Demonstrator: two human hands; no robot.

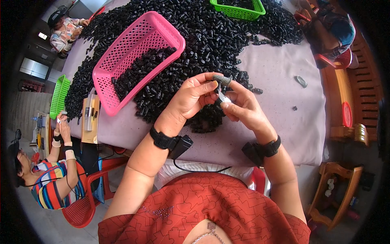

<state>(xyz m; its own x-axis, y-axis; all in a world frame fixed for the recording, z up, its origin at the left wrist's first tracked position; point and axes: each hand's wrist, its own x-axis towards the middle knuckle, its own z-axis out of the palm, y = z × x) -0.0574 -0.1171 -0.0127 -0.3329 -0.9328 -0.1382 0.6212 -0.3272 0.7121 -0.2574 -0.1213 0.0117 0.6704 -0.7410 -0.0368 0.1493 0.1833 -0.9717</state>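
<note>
Over the front edge of the black pile, both of my hands meet fingertip to fingertip. My left hand (191, 97) is closed, pinching a small black plastic part that is mostly hidden by the fingers. A grey finger cot (222, 79) covers its index fingertip. Between the thumb and fingers of my right hand (244, 105) is a small blade (222, 96), pale and shiny, its tip against the part in my left hand. Around and beyond the hands lies a heap of small black cylindrical parts (203, 53).
A pink basket (109, 106) rests tilted on the heap, with black parts inside. A green basket (239, 13) stands at the far side, another green one (60, 95) at the left. A grey finger cot (300, 81) lies on the cloth (280, 118). Other people sit left and right.
</note>
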